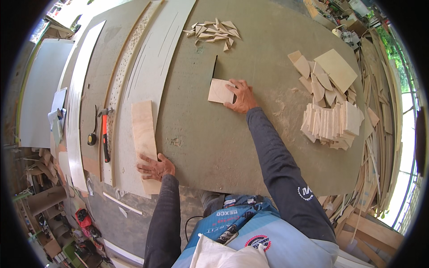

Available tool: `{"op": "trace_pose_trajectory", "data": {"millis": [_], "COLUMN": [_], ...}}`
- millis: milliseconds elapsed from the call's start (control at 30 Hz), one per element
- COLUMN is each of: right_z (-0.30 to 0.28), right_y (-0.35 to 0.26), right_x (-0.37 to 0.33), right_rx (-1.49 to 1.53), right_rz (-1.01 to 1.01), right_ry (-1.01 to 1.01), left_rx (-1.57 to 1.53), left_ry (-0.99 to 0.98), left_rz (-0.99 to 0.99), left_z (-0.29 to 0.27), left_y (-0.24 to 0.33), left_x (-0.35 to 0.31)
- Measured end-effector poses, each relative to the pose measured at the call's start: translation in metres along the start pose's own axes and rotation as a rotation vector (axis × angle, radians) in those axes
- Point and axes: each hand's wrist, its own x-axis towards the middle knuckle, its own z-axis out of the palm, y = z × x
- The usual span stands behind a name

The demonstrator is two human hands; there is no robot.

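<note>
A small, roughly square piece of plywood (219,91) lies flat on the brown-grey worktable (268,53). My right hand (242,96) is closed on its right side, with thumb and fingers bent at the edge. The piece touches the near end of a thin dark line (215,68), a slot or blade in the tabletop; I cannot tell which. At the left, my left hand (156,168) rests across the near part of a long plywood strip (143,120), fingers spread over its face. The strip lies partly on a white board (154,58).
Thin wedge-shaped offcuts (216,32) lie at the far middle. On the right are a row of stacked plywood pieces (330,121) and loose flat pieces (335,69). A hammer (105,134) and tape measure (92,138) lie left. Long scrap boards (377,111) stand beyond the right edge.
</note>
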Motion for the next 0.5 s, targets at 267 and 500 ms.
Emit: {"op": "trace_pose_trajectory", "data": {"millis": [267, 500], "right_z": [0.0055, 0.0032], "right_y": [0.0026, -0.0013], "right_x": [-0.0067, -0.0051], "right_rx": [0.033, 0.009], "right_rz": [-0.045, -0.027], "right_ry": [0.034, 0.014], "left_rx": [-0.011, -0.029], "left_ry": [0.006, -0.003], "left_rz": [0.005, 0.002], "left_z": [0.0030, 0.0012], "left_y": [-0.0007, -0.0012], "left_x": [0.0008, 0.0001]}}
